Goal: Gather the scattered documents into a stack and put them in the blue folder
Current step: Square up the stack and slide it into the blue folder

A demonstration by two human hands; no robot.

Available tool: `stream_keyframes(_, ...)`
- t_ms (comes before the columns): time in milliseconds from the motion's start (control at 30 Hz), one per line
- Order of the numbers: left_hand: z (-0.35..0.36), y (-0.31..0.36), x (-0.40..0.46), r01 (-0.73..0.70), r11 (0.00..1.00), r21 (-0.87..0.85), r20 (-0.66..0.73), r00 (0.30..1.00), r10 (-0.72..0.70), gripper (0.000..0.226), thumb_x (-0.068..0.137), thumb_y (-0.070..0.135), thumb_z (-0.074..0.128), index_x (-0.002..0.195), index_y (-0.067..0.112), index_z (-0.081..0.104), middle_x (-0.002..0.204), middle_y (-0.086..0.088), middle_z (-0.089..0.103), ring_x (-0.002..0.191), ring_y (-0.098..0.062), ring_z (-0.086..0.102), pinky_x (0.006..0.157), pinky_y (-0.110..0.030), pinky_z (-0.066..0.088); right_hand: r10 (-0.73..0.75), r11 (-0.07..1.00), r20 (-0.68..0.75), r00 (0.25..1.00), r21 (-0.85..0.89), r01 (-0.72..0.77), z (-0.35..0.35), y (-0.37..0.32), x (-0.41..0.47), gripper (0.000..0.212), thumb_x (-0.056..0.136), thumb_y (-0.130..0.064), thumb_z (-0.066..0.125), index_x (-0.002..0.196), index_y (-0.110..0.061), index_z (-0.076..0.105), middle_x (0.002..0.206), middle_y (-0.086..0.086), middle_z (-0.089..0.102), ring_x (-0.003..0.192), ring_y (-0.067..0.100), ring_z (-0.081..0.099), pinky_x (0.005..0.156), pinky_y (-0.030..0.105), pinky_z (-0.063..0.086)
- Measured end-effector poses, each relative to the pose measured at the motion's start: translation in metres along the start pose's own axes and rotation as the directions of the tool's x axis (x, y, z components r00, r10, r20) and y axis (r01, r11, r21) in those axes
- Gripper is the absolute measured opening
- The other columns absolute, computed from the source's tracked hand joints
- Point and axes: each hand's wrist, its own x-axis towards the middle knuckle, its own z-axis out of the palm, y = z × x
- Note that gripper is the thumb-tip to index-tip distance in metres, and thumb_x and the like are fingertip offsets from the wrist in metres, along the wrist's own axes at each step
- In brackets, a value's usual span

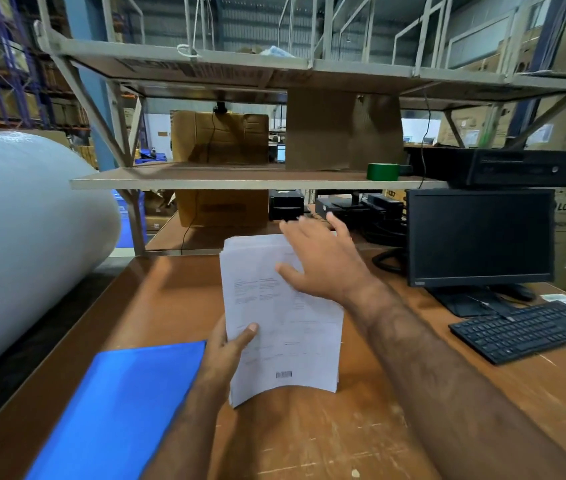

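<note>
Left hand (227, 344) pinches the paper stack (281, 317) at its left edge; right hand (323, 261) lies flat, fingers spread, above that grip. Blue folder (118, 407) sits just left.

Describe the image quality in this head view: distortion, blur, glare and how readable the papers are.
Head view: wide-angle bending curves the shelf frame and the white roll; the right hand is slightly motion-blurred; soft glare lies on the table and blue folder; text on the documents in the left hand is too faint to read, though a barcode shows.
</note>
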Motion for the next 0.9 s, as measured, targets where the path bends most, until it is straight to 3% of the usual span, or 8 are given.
stream_keyframes(67,-0.003,0.005,0.0,-0.02,1.0,-0.008,0.027,0.999,0.021,0.041,0.086,0.018,0.078,0.126,0.02,0.066,0.117,-0.004,0.077,0.103,-0.029,0.075,0.086,-0.048,0.061,0.018,1.0,0.096,0.995,-0.007,-0.017,0.003,0.0,0.003,0.067,0.095,-0.051,0.054,0.153,-0.022,0.037,0.148,-0.003,0.048,0.142,0.017,0.039,0.122,0.053,0.01)
stream_keyframes(233,-0.004,0.02,0.004,-0.084,0.996,0.005,0.073,0.994,0.084,0.032,0.094,0.012,0.07,0.126,0.019,0.065,0.118,-0.004,0.076,0.105,-0.029,0.074,0.089,-0.049,0.061,0.028,0.999,-0.015,0.999,0.028,-0.028,0.003,0.001,0.014,0.046,0.092,-0.047,0.057,0.134,-0.03,0.055,0.125,-0.005,0.053,0.123,0.018,0.049,0.106,0.045,0.027)
stream_keyframes(433,-0.006,0.021,0.002,-0.057,0.998,-0.027,0.092,0.994,0.059,0.035,0.094,0.01,0.069,0.128,0.018,0.064,0.117,-0.004,0.077,0.106,-0.028,0.074,0.084,-0.043,0.062,-0.016,0.993,0.143,0.99,0.114,0.0,0.002,-0.003,0.011,0.075,0.09,-0.045,0.057,0.157,-0.024,0.031,0.157,-0.003,0.039,0.148,0.015,0.031,0.124,0.054,0.003)
stream_keyframes(500,-0.007,0.021,0.003,-0.069,0.997,-0.016,0.092,0.993,0.07,0.036,0.093,0.011,0.07,0.127,0.018,0.064,0.117,-0.004,0.077,0.106,-0.028,0.074,0.087,-0.045,0.061,-0.042,0.994,0.201,0.979,0.103,0.021,0.0,-0.009,0.009,0.073,0.087,-0.043,0.057,0.154,-0.024,0.035,0.15,-0.002,0.05,0.142,0.018,0.041,0.124,0.053,0.007)
stream_keyframes(633,-0.006,0.023,0.004,-0.072,0.997,-0.005,0.11,0.991,0.072,0.035,0.094,0.018,0.072,0.128,0.019,0.064,0.118,-0.003,0.076,0.106,-0.028,0.074,0.089,-0.049,0.061,-0.023,0.993,0.074,0.997,0.118,0.014,0.0,-0.013,0.01,0.068,0.086,-0.039,0.052,0.151,-0.024,0.04,0.146,-0.004,0.051,0.138,0.018,0.044,0.123,0.051,0.014)
stream_keyframes(700,-0.006,0.022,0.003,-0.07,0.998,-0.005,0.106,0.992,0.071,0.035,0.094,0.021,0.073,0.128,0.019,0.065,0.118,-0.004,0.076,0.106,-0.03,0.074,0.091,-0.052,0.061,-0.049,0.993,0.135,0.99,0.111,0.034,0.002,-0.016,0.009,0.064,0.086,-0.038,0.052,0.147,-0.024,0.043,0.142,-0.003,0.054,0.133,0.02,0.047,0.12,0.052,0.019)
stream_keyframes(833,-0.006,0.023,0.004,-0.046,0.999,-0.011,0.109,0.993,0.047,0.031,0.095,0.018,0.068,0.126,0.018,0.065,0.115,-0.006,0.077,0.103,-0.031,0.075,0.09,-0.054,0.061,-0.056,0.986,-0.001,0.998,0.155,0.056,0.005,-0.023,0.01,0.074,0.081,-0.038,0.058,0.151,-0.022,0.039,0.146,-0.004,0.05,0.138,0.016,0.042,0.124,0.051,0.014)
stream_keyframes(900,-0.006,0.022,0.005,-0.039,0.999,-0.015,0.102,0.994,0.04,0.031,0.094,0.019,0.069,0.125,0.018,0.065,0.113,-0.007,0.077,0.102,-0.032,0.075,0.089,-0.055,0.06,-0.126,0.984,0.092,0.988,0.135,0.113,0.006,-0.033,0.011,0.073,0.082,-0.041,0.058,0.149,-0.021,0.04,0.142,-0.002,0.052,0.136,0.018,0.045,0.123,0.054,0.015)
